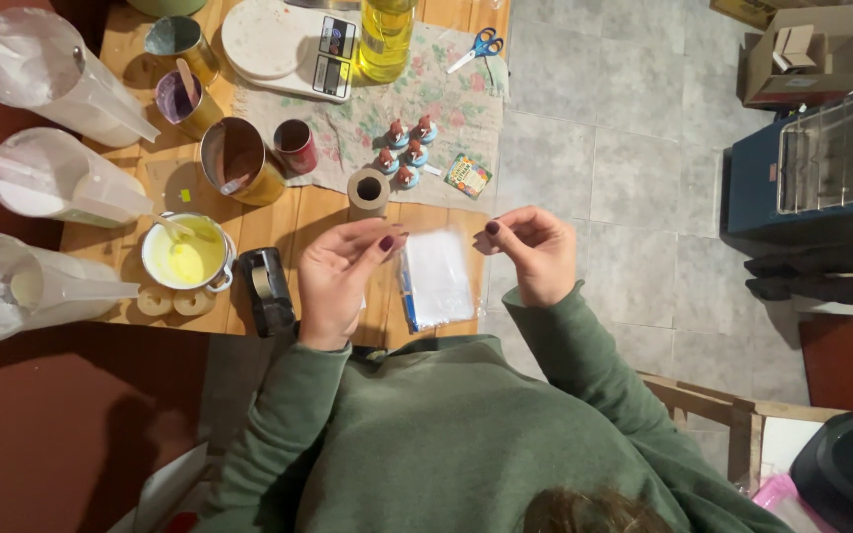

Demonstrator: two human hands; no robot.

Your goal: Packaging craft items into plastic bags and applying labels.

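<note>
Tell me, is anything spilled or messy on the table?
Nothing looks spilled or broken. One small thing: the blue-handled scissors lie at the very edge of the flowered cloth, close to the side of the wooden table, so a bump might knock them off.

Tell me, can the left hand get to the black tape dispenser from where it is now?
Probably yes. The left hand is right beside the black tape dispenser near the table edge, and nothing lies between them.
</note>
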